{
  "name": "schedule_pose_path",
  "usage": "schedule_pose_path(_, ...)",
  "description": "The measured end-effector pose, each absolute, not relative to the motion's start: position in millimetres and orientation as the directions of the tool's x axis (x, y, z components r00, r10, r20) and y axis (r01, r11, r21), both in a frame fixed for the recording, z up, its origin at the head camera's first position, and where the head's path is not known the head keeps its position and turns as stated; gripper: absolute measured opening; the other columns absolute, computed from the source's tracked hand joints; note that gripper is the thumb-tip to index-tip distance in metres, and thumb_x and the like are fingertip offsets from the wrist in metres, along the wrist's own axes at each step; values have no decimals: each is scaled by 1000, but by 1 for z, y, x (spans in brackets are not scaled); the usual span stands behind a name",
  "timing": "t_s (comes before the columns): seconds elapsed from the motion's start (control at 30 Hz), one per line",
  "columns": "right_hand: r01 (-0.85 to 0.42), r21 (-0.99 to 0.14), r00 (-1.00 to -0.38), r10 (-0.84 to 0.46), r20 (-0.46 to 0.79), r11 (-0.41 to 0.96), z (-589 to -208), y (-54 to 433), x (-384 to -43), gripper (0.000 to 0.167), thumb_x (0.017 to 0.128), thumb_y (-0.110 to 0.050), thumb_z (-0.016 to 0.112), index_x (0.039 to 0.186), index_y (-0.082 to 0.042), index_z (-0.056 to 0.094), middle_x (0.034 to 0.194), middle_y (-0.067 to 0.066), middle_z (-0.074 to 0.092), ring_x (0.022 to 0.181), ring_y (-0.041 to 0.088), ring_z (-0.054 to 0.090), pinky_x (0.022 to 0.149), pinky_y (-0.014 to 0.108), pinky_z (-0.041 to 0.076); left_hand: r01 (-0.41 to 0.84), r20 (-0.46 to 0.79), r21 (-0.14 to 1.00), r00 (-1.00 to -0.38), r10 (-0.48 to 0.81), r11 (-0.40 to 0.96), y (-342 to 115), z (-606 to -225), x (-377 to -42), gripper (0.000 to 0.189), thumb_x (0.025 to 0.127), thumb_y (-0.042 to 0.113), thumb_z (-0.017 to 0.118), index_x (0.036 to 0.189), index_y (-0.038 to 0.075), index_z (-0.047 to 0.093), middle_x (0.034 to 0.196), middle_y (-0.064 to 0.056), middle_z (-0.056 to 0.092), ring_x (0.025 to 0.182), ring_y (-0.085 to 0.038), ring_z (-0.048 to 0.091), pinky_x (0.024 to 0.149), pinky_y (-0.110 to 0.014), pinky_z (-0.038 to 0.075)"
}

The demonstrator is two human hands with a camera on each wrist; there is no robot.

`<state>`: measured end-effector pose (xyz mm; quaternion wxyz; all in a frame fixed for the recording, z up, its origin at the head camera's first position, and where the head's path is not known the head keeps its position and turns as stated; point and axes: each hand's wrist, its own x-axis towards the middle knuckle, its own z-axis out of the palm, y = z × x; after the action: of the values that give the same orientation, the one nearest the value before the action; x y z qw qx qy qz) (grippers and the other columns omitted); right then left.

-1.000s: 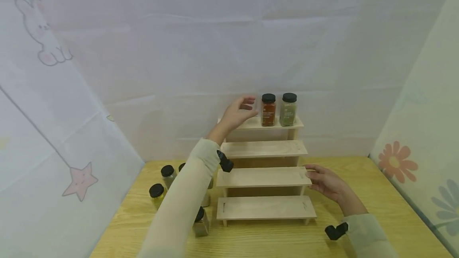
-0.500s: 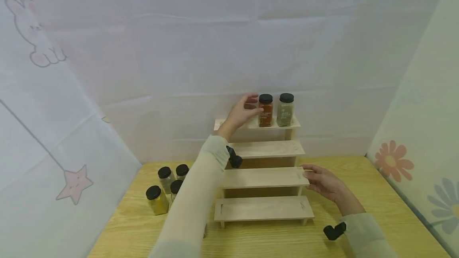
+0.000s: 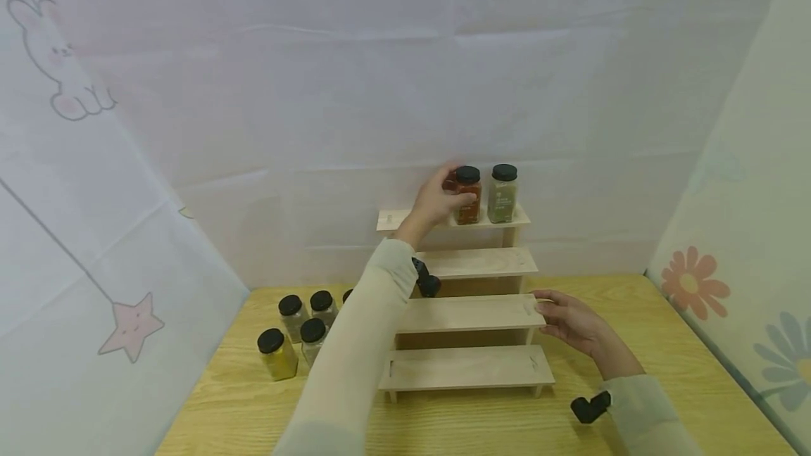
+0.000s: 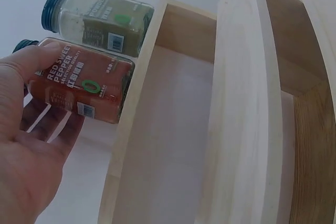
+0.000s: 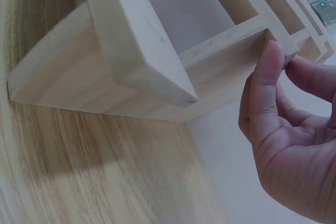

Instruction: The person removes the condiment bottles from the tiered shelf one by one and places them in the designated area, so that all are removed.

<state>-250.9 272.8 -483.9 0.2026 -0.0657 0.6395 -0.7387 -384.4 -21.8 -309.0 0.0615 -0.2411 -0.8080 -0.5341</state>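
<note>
A jar of red sweet pepper powder (image 3: 468,214) with a black lid stands upright on the top tier of a wooden step rack (image 3: 472,367). My left hand (image 3: 433,204) holds this jar, the thumb across its front and the fingers curled behind; the left wrist view shows its label (image 4: 65,69). Just to the right on the same tier is a jar of green powder (image 3: 503,197), apart from my hand. My right hand (image 3: 573,324) pinches the right end of the second tier from the bottom, thumb and forefinger on the board's corner in the right wrist view.
Left of the rack, several black-lidded jars stand on the wooden table, among them a yellow one (image 3: 279,357) and a clear-sided one (image 3: 313,343). My left sleeve (image 3: 345,364) hides part of that group. A pale cloth wall (image 3: 317,90) rises behind the rack.
My left hand has moved right from beside the red sweet pepper jar and taken hold of it. My right hand stays at the rack's end. The view has shifted slightly.
</note>
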Motion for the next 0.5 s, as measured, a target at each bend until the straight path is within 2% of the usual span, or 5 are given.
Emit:
schedule_pose_path(0.2,211,-974,-918,-360,-169,-80,-482,270,-252,69,105,-15,57,158,5,16,105,2,45,76,7,54,79,26,57,489,389,812,-861,327,320,-28,-300,-376,69,86,19,84,147,16,52,123,-9,62,110,-23,60,92,-37,52)
schedule_pose_path(0.5,208,-977,-925,-333,-184,-37,-480,274,-254,72,105,-17,56,159,5,13,119,6,40,82,8,53,80,26,56,530,423,786,-837,348,318,-52,-288,-352,72,83,20,86,147,15,52,125,-7,64,108,-21,61,94,-40,49)
